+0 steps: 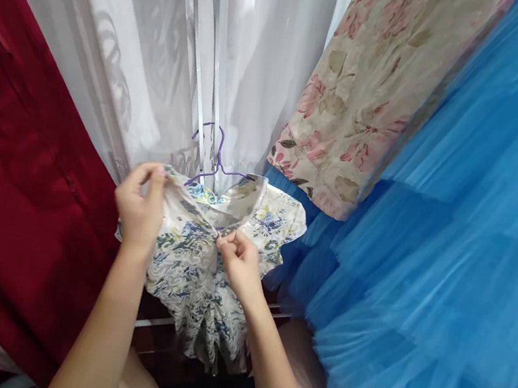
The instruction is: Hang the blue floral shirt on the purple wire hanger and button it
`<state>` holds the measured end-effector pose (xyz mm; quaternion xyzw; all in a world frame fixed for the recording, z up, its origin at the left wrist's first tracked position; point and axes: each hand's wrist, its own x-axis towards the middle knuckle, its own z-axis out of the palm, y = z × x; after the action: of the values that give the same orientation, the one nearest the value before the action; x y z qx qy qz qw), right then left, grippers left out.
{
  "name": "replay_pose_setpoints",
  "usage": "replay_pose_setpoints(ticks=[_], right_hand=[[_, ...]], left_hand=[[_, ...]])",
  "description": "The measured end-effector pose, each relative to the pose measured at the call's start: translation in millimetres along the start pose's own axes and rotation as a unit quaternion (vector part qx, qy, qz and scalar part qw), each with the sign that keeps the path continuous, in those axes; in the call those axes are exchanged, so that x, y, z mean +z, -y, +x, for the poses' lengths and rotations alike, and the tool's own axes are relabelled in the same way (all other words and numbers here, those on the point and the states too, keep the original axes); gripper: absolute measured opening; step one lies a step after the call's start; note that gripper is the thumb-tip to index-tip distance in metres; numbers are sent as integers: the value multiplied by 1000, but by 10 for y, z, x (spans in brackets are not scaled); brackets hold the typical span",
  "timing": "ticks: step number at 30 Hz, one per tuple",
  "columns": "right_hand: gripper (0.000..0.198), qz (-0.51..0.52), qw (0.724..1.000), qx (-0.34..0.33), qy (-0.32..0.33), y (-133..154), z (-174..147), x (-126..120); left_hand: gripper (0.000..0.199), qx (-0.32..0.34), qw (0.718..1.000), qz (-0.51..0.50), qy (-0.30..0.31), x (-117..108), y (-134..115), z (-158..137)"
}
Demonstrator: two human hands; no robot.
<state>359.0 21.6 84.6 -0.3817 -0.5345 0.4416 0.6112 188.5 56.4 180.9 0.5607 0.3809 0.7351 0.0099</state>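
A white garment with a blue, green and yellow floral print (191, 239), perhaps a dress or blouse, hangs on a thin purple hanger (220, 157). My left hand (142, 200) pinches the fabric at the left side of its neckline, near the shoulder. At the front centre of the neckline, my right hand (238, 257) is closed with thumb and fingers pinching the edge. The neckline gapes between the hands, and the hanger's bar shows inside it. The lower part falls in gathered folds.
Dark red cloth (31, 180) hangs at the left. White sheer curtains (275, 43) and pale metal poles (215, 46) stand behind. To the right hang a pink-flowered beige cloth (355, 104) and a layered blue tulle skirt (453, 255). My legs show at the bottom.
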Motion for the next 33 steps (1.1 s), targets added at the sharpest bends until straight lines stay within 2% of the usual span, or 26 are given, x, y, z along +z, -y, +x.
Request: replay_pose_setpoints(ticks=[2,4,6,9,11,12,15,17,19,21,22,25,27,28,31,32,33], right_hand=[[22,37,999,23,26,-34,-126,-43],[21,70,996,36,47,-15,-266,-62],[20,94,993,47,62,17,-391,-53],[19,131,987,65,63,0,-506,-33],[18,165,983,74,28,-75,-535,-62],[17,185,980,79,2,-125,-539,-96],[18,240,962,95,-93,-277,-534,-265],[21,265,946,111,-149,-367,-523,-399],[23,279,932,121,-198,-454,-511,-513],[24,258,930,118,-233,-545,-506,-593],[25,223,938,114,-238,-588,-508,-618],[23,50,973,90,-207,-655,-536,-643],[21,-64,983,44,-169,-608,-579,-620],[29,-103,986,18,-131,-556,-607,-597],[53,-139,988,-10,69,-345,-703,-506],[53,-129,984,0,125,-280,-731,-475],[49,-115,981,12,155,-225,-755,-450]], left_hand=[[17,-77,993,-68,-61,-195,268,72],[10,-176,966,-153,-114,-380,542,75],[3,-273,919,-228,-168,-504,780,-3],[19,-430,816,-311,-228,-541,1002,-291],[25,-518,748,-343,-233,-510,1048,-585],[26,-543,728,-352,-225,-495,1044,-748],[24,-572,705,-373,-191,-477,948,-1208],[20,-581,701,-373,-177,-463,833,-1416],[12,-576,712,-374,-144,-426,686,-1514],[6,-538,749,-377,-85,-376,511,-1524],[10,-507,774,-375,-58,-350,413,-1511],[20,-421,835,-353,30,-278,101,-1478],[22,-383,861,-321,93,-221,-89,-1495],[22,-362,874,-298,126,-186,-169,-1516],[20,-289,903,-220,231,-55,-319,-1608],[19,-271,902,-201,270,-11,-338,-1640],[18,-262,896,-191,303,29,-343,-1669]])
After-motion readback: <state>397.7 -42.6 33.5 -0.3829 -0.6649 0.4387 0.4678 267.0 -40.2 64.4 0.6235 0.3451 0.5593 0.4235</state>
